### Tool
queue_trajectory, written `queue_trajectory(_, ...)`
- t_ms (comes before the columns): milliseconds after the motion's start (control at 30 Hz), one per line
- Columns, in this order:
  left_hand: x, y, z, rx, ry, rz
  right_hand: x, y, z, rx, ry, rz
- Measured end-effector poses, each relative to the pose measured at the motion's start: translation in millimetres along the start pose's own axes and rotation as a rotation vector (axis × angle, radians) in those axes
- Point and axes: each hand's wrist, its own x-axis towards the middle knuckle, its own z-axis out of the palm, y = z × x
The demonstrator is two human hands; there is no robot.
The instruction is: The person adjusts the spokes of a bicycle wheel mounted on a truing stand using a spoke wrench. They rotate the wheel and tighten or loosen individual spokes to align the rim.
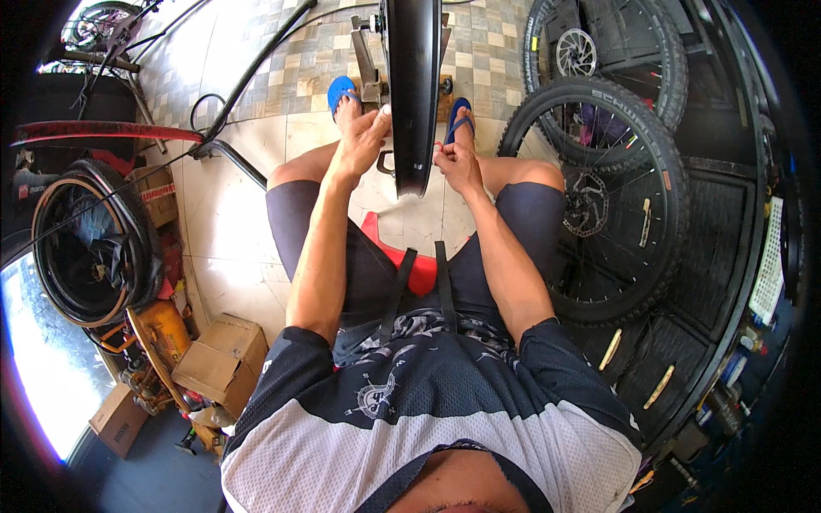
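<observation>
A black bicycle wheel rim (415, 111) stands upright between my legs, edge toward me, with no tyre on it. It sits in a metal wheel stand (366, 64). My left hand (363, 145) is at the rim's left side, its fingers drawn together and the tips close to the rim edge. A pale spot shows at one fingertip. On the rim's right side, my right hand (460, 167) is closed in a pinch near the lower part of the rim. Whatever either hand holds is too small or hidden to make out.
Two tyred wheels with disc rotors (599, 201) lean at the right against a dark panel. Tyres and rims (90, 244) are stacked at the left beside an open cardboard box (222, 359). A black bent tube (235, 107) and a red bar (111, 131) reach in at upper left.
</observation>
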Motion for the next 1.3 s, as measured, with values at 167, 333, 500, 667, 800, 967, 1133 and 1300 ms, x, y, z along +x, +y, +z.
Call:
queue_trajectory(167,-2.3,64.2,-15.2,-0.011,-0.121,-0.058,0.4,-1.0,0.6,0.001,-0.002,0.054)
queue_trajectory(333,-18.4,124.2,-19.3,-0.285,0.023,0.118,-0.5,-2.0,0.1,-0.02,-0.011,0.097)
queue_trajectory(500,-8.9,114.5,-27.9,-0.359,0.081,0.15,-1.3,-3.6,-0.7,0.009,-0.017,0.071)
queue_trajectory(667,-10.5,42.6,-12.6,-0.271,0.112,-0.07,-2.0,-5.9,-1.7,-0.006,-0.021,0.075)
queue_trajectory(800,-12.6,8.8,-3.8,-0.086,0.095,-0.051,-2.3,-5.4,-1.1,-0.014,-0.022,0.072)
queue_trajectory(967,-6.1,52.8,-12.7,0.183,-0.049,0.13,-0.7,-2.4,0.5,0.005,-0.037,0.079)
queue_trajectory(1133,-13.5,123.3,-22.9,-0.143,-0.018,0.093,-1.0,-3.2,0.1,-0.026,-0.029,0.113)
queue_trajectory(1300,-9.5,141.0,-30.1,-0.322,0.058,0.272,-3.1,-9.0,-1.9,-0.009,-0.032,0.088)
